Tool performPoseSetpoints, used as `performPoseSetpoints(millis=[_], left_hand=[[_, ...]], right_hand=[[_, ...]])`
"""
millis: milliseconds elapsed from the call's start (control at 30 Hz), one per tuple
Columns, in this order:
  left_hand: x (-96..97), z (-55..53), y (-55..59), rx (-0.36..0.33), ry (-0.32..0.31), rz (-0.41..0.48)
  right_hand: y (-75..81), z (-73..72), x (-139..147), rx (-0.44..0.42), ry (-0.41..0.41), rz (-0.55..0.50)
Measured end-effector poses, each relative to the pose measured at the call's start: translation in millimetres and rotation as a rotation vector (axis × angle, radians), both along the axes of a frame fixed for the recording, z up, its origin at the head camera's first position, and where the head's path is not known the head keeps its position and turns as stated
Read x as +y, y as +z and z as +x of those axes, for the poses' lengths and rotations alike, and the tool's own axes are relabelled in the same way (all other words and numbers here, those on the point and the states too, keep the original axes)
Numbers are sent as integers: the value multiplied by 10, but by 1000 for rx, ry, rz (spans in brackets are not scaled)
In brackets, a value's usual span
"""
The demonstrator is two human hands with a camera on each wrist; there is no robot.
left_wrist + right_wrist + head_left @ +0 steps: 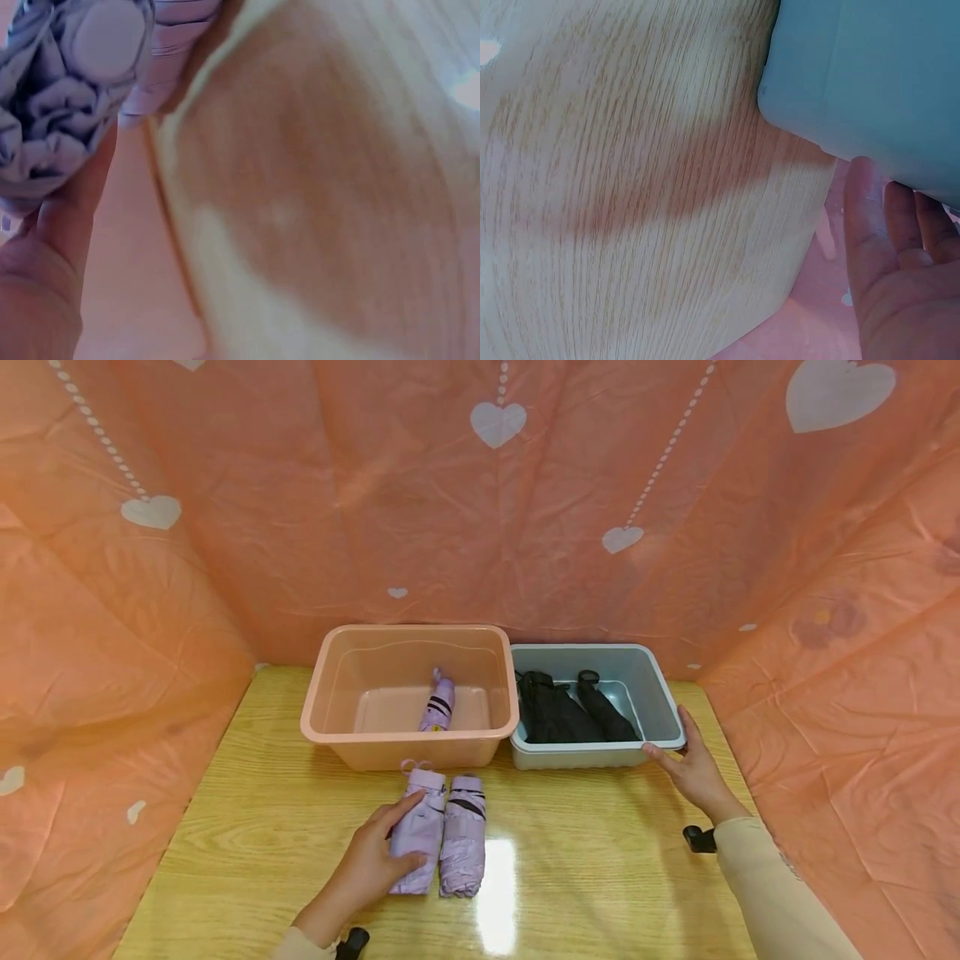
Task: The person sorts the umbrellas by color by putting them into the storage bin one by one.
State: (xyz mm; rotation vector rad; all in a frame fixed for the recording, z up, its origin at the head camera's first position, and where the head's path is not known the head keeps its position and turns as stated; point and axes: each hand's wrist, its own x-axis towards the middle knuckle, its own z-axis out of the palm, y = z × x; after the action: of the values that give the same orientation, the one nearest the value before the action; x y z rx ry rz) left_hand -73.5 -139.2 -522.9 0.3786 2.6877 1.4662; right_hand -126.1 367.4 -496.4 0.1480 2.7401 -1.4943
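Note:
My left hand point(375, 857) grips a lavender folded umbrella point(422, 843), thumb on its near part and fingers along its left side. Its gathered fabric end point(56, 127) looms large in the left wrist view. Right beside it lies a second lavender folded umbrella point(463, 839) with dark stripes. At the near right corner of the grey-blue bin point(585, 754), my right hand point(693, 772) holds on, thumb at the front rim and fingers against the side. In the right wrist view those fingertips point(864, 176) meet the bin's outer wall.
A peach bin point(420, 753) stands left of the grey-blue one, with one lavender umbrella point(438, 703) inside. Several black folded umbrellas point(558, 714) lie in the grey-blue bin. An orange cloth with white hearts point(498, 422) hangs behind and beside the wooden table point(240, 827).

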Motion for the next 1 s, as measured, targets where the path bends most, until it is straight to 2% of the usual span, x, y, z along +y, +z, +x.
performPoseSetpoints(millis=[167,267,367,433,500,600,733,867,1000], left_hand=[[-42,61,250,-31,-83,101],[-71,55,456,-53,-138,215],[-100,-15,723,-67,-174,316],[-120,-105,925,-59,-201,373],[-135,-228,1139,-28,-214,395],[-138,-485,1440,29,-234,401],[-124,-891,1725,64,-220,347],[-111,-1301,1841,83,-221,230],[-95,-1630,1834,76,-200,78]], right_hand=[[8,2,-4,6,-5,4],[10,-1,-6,5,-3,0],[12,-2,-8,-1,-2,-4],[12,-1,-9,-4,-2,-7],[12,1,-9,-6,-2,-7],[9,5,4,-2,-6,-6],[-7,6,12,5,-9,-9],[-17,5,2,10,-9,-11],[-9,3,-11,12,-11,-7]])
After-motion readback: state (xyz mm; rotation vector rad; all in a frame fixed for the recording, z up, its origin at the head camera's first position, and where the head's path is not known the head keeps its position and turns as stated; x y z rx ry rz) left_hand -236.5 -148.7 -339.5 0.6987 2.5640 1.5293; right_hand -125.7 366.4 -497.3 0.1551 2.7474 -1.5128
